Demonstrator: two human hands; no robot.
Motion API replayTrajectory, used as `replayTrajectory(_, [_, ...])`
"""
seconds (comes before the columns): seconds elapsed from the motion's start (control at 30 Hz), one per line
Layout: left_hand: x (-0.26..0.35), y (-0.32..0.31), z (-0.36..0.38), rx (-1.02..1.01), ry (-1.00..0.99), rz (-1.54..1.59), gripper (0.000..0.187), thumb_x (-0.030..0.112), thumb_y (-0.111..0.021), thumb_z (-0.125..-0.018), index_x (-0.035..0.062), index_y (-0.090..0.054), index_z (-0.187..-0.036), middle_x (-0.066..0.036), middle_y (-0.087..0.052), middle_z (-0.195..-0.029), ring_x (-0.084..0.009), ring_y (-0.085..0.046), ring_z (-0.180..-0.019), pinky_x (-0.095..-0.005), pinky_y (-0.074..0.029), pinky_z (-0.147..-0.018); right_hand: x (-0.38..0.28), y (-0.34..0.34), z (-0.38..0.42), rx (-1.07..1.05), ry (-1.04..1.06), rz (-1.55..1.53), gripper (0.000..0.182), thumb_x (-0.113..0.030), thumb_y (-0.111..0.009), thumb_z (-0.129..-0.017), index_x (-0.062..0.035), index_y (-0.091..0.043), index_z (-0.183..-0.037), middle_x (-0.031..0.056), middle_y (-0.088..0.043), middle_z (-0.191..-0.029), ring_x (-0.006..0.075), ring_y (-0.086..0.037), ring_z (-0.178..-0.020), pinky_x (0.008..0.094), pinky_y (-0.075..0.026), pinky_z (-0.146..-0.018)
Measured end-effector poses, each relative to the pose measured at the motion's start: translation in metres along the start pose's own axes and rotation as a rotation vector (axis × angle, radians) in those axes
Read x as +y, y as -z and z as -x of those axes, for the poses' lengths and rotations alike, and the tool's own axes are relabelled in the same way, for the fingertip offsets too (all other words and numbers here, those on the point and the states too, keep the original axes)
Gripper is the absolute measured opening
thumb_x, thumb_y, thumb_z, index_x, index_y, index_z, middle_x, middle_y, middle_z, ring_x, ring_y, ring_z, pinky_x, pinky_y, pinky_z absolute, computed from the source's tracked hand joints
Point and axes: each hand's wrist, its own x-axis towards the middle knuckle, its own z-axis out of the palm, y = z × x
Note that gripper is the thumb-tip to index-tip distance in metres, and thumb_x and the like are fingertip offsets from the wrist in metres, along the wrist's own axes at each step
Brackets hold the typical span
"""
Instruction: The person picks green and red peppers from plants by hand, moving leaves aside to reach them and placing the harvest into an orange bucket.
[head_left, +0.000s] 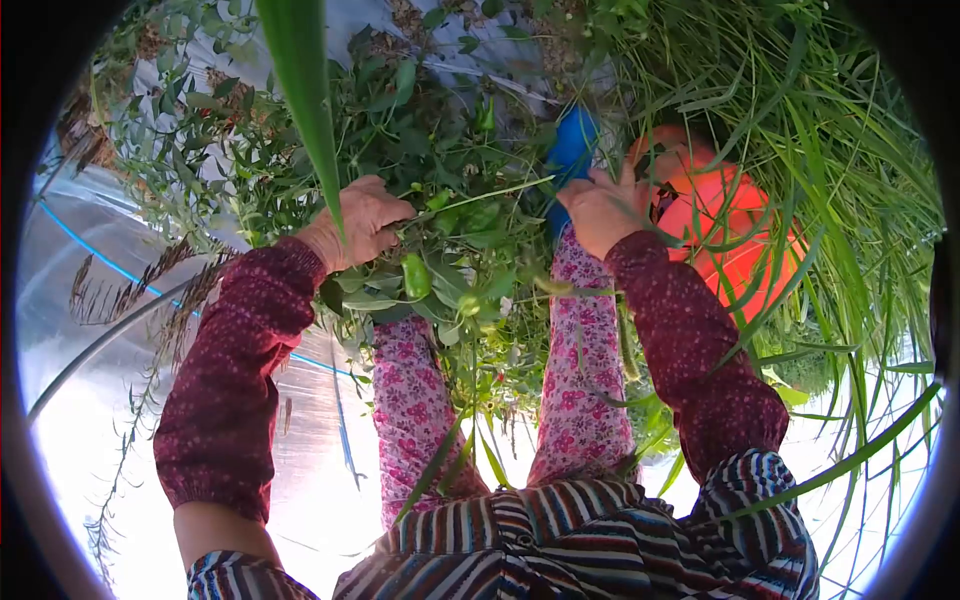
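Among the leaves of a pepper plant [440,140], my left hand [362,220] is closed, its fingers curled at the stems. A green pepper [416,276] hangs just below and to the right of it. From near this hand a thin pale stem [500,190] runs toward my right hand [607,210]. My right hand has its thumb and fingers drawn together beside a blue boot [572,145]; what is between them is too small to make out. More green peppers [482,215] show among the leaves between my hands.
A red-orange plastic container [735,225] stands right of my right hand, partly behind long grass [830,170]. One broad green blade [300,90] hangs close to the camera. Plastic sheeting [110,300] and a blue line [110,262] lie at the left.
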Motion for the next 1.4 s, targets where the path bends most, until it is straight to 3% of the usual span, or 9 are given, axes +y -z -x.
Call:
replayTrajectory(0.1, [-0.002, -0.006, 0.001, 0.020, 0.041, -0.003, 0.032, 0.006, -0.066, -0.065, 0.0058, -0.062, -0.096, -0.008, -0.062, -0.078, -0.0269, -0.052, -0.087, -0.0357, -0.042, -0.083, -0.035, 0.018, 0.025, 0.219, 0.128, -0.141, 0.020, -0.012, -0.050, -0.082, -0.0151, -0.063, -0.097, 0.0029, -0.061, -0.101, 0.0254, -0.044, -0.118, 0.0668, -0.014, -0.099])
replayTrajectory(0.2, [0.006, -0.010, -0.001, -0.007, 0.067, -0.072, 0.034, 0.004, -0.065, -0.064, 0.0063, -0.061, -0.098, -0.009, -0.062, -0.081, -0.0275, -0.052, -0.086, -0.0344, -0.040, -0.085, -0.057, 0.032, 0.033, 0.348, 0.253, -0.189, 0.019, -0.013, -0.052, -0.082, -0.0150, -0.064, -0.097, 0.0022, -0.062, -0.098, 0.0260, -0.052, -0.107, 0.0577, -0.031, -0.095])
replayTrajectory(0.27, [0.005, -0.018, -0.002, -0.011, 0.047, -0.048, 0.035, 0.006, -0.066, -0.065, 0.0070, -0.060, -0.099, -0.009, -0.061, -0.081, -0.0285, -0.054, -0.084, -0.0364, -0.039, -0.089, -0.065, 0.020, 0.022, 0.338, 0.183, -0.962, 0.023, -0.010, -0.056, -0.083, -0.0181, -0.064, -0.103, 0.0018, -0.063, -0.099, 0.0282, -0.060, -0.093, 0.0416, -0.046, -0.084])
replayTrajectory(0.33, [0.007, -0.023, -0.002, 0.144, -0.077, 0.035, 0.032, 0.009, -0.066, -0.066, 0.0074, -0.060, -0.097, -0.010, -0.061, -0.080, -0.0290, -0.056, -0.084, -0.0398, -0.036, -0.092, -0.067, 0.008, 0.004, 0.293, 0.205, -0.984, 0.020, -0.015, -0.058, -0.086, -0.0115, -0.062, -0.105, 0.0053, -0.064, -0.097, 0.0256, -0.063, -0.079, 0.0312, -0.050, -0.068])
replayTrajectory(0.43, [0.013, -0.023, -0.001, 0.169, -0.067, 0.085, 0.030, 0.011, -0.065, -0.069, 0.0081, -0.060, -0.098, -0.010, -0.061, -0.082, -0.0283, -0.057, -0.085, -0.0419, -0.035, -0.093, -0.084, 0.012, -0.007, -0.391, -0.017, -1.814, 0.037, -0.027, -0.065, -0.084, -0.0011, -0.058, -0.110, 0.0046, -0.061, -0.098, 0.0129, -0.060, -0.084, 0.0265, -0.045, -0.070])
replayTrajectory(0.93, [0.025, -0.022, -0.023, 0.170, 0.094, 0.078, 0.022, 0.011, -0.066, -0.069, 0.0120, -0.067, -0.091, -0.009, -0.062, -0.073, -0.0300, -0.056, -0.079, -0.0378, -0.043, -0.079, -0.077, -0.029, -0.020, -0.043, -0.545, -2.237, 0.022, -0.015, -0.064, -0.084, -0.0009, -0.053, -0.097, 0.0049, -0.062, -0.085, 0.0140, -0.063, -0.070, 0.0246, -0.052, -0.056])
replayTrajectory(1.0, [0.016, -0.027, -0.013, 0.206, 0.112, 0.163, 0.023, 0.011, -0.066, -0.069, 0.0118, -0.067, -0.092, -0.010, -0.063, -0.076, -0.0310, -0.056, -0.082, -0.0376, -0.044, -0.081, -0.072, -0.045, -0.020, 0.320, -0.682, -2.578, 0.020, -0.014, -0.060, -0.086, -0.0032, -0.052, -0.101, 0.0059, -0.061, -0.089, 0.0170, -0.063, -0.076, 0.0281, -0.053, -0.061])
replayTrajectory(1.2, [0.018, -0.025, -0.016, 0.267, 0.158, 0.181, 0.028, 0.010, -0.066, -0.069, 0.0095, -0.066, -0.096, -0.011, -0.065, -0.085, -0.0322, -0.055, -0.091, -0.0359, -0.043, -0.089, -0.048, -0.027, 0.018, 0.148, -0.109, -2.295, 0.021, 0.001, -0.050, -0.080, -0.0059, -0.053, -0.100, 0.0050, -0.056, -0.097, 0.0171, -0.057, -0.091, 0.0317, -0.046, -0.078])
replayTrajectory(1.4, [0.013, -0.033, -0.018, 0.262, 0.120, 0.151, 0.031, 0.012, -0.066, -0.069, 0.0098, -0.066, -0.100, -0.011, -0.064, -0.083, -0.0325, -0.055, -0.088, -0.0386, -0.044, -0.084, -0.044, 0.013, 0.039, -0.219, 0.056, -2.175, 0.030, -0.017, -0.068, -0.080, -0.0046, -0.057, -0.106, -0.0012, -0.053, -0.086, 0.0081, -0.051, -0.081, 0.0234, -0.042, -0.073])
